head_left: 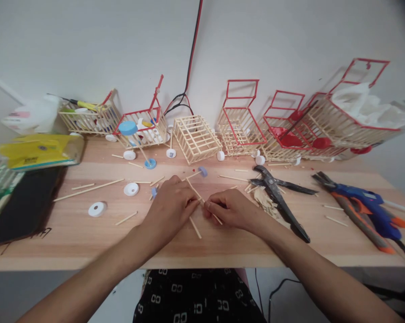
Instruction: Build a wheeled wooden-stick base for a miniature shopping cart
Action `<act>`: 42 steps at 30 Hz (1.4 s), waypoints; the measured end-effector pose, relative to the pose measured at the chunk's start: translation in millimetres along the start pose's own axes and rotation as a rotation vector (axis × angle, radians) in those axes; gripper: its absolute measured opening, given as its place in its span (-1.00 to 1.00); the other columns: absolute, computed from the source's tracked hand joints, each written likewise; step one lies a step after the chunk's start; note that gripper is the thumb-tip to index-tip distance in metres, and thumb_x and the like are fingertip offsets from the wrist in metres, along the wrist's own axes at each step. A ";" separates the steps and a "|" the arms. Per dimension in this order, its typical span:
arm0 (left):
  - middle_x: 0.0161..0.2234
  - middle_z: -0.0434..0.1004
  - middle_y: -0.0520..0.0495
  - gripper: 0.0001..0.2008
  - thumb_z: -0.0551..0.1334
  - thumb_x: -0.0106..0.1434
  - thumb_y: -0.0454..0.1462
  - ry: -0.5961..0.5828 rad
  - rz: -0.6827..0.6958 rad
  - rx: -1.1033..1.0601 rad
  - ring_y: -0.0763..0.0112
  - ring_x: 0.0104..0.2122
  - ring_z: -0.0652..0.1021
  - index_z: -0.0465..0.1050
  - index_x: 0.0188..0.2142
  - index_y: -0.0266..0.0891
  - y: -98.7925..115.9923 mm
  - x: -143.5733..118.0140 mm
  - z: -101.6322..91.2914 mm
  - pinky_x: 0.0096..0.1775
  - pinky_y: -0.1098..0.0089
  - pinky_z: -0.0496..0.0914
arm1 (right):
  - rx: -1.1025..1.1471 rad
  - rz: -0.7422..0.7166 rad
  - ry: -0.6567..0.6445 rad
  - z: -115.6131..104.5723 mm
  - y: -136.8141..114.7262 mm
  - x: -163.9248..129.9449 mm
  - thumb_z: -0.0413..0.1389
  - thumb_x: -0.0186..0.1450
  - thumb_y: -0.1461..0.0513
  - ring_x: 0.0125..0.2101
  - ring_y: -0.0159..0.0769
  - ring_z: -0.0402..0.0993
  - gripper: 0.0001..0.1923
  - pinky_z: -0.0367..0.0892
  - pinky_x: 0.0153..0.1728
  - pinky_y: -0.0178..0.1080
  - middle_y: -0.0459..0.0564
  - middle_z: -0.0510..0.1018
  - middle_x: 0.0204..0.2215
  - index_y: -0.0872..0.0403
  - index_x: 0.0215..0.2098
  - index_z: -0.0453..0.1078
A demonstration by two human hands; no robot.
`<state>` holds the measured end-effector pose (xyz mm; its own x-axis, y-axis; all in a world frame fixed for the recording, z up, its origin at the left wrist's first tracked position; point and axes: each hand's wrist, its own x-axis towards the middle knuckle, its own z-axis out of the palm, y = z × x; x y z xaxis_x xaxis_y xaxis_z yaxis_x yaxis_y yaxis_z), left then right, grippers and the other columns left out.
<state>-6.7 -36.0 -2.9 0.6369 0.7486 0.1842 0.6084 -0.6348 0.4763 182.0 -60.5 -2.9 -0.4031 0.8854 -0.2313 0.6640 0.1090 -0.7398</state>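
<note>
A thin wooden stick [194,188] runs slantwise between my two hands above the table. My left hand [175,199] pinches it between thumb and fingers, and my right hand [232,207] pinches it lower down, fingertips close to the left thumb. Below the left hand another stick [195,228] lies on the wood. Just beyond my hands is a blue bottle cap [202,171] with a stick meeting it. A second blue cap [154,192] sits partly behind my left wrist. White caps [131,189] with centre holes lie to the left.
Along the wall stand several small stick-built carts [241,128], some red-trimmed with cap wheels, and a plain stick basket [197,139]. On the right lie black-handled cutters [278,197], a blue glue gun [367,202] and grey-orange pliers [357,220]. A yellow packet [42,150] and dark board [25,202] occupy the left.
</note>
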 end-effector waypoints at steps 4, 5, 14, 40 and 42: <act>-0.38 0.52 -0.03 -0.84 0.19 0.26 -0.33 -0.007 0.010 0.031 0.29 -0.30 0.38 0.53 -0.41 -0.21 -0.5 -0.1 -0.2 -0.19 0.26 0.25 | -0.030 0.021 0.015 2.1 -1.5 -0.3 -0.04 0.28 0.27 -0.63 -0.47 0.33 -0.69 0.15 -0.50 -0.39 -0.16 0.47 -0.67 0.10 -0.51 0.49; -0.38 0.52 -0.04 -0.83 0.18 0.28 -0.32 -0.013 0.013 0.039 0.29 -0.30 0.38 0.53 -0.40 -0.21 -0.5 -0.2 -0.3 -0.19 0.25 0.25 | -0.047 0.019 0.026 3.0 -1.4 -0.3 -0.03 0.28 0.27 -0.63 -0.47 0.32 -0.69 0.14 -0.50 -0.39 -0.16 0.47 -0.67 0.10 -0.52 0.48; -0.38 0.51 -0.06 -0.78 0.14 0.31 -0.31 -0.020 0.046 0.084 0.29 -0.30 0.37 0.52 -0.42 -0.24 -0.1 -2.6 2.7 -0.20 0.25 0.26 | -0.223 0.004 0.139 14.6 -0.7 -3.8 -0.03 0.26 0.30 -0.57 -0.45 0.32 -0.71 0.05 -0.48 -0.36 -0.13 0.48 -0.63 0.10 -0.57 0.42; -0.53 0.56 -0.03 -0.79 0.19 0.16 -0.23 -0.055 -0.224 -0.059 0.44 -0.52 0.43 0.58 -0.45 -0.28 -39.1 32.6 -21.8 -0.45 0.43 0.17 | -0.272 0.035 0.142 17.0 -1.6 -5.2 -0.04 0.28 0.25 -0.53 -0.39 0.36 -0.70 0.04 -0.46 -0.33 -0.08 0.51 -0.58 0.07 -0.52 0.45; -0.57 0.53 0.00 -0.79 0.20 0.14 -0.24 -0.073 -0.221 -0.095 0.45 -0.53 0.42 0.57 -0.48 -0.29 -40.6 33.1 -21.7 -0.45 0.45 0.17 | -0.274 0.048 0.144 17.2 -2.2 -5.4 -0.04 0.28 0.24 -0.54 -0.40 0.34 -0.70 0.03 -0.48 -0.33 -0.08 0.51 -0.59 0.08 -0.52 0.45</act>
<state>-20.6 18.7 2.5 0.5278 0.8494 0.0055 0.6917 -0.4335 0.5776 171.9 -73.4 -10.8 -0.2867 0.9453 -0.1556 0.8332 0.1658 -0.5275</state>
